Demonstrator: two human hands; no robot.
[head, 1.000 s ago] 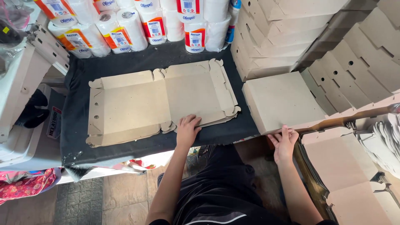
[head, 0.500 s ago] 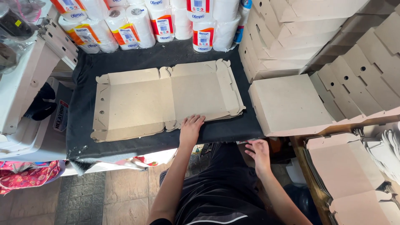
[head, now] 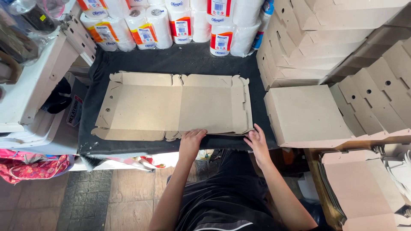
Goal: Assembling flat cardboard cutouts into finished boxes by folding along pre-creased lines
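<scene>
While the left hand presses flat, fingers spread, on the near edge of the flat brown unfolded cardboard box blank lying on the black-covered surface, the right hand has come from the folded box stack to the blank's near right corner, fingers loosely open, holding nothing.

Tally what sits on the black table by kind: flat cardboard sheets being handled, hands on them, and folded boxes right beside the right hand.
Flat cardboard blank: 1
Hands, left hand and right hand: 2
Folded box: 1
Total: 4
</scene>
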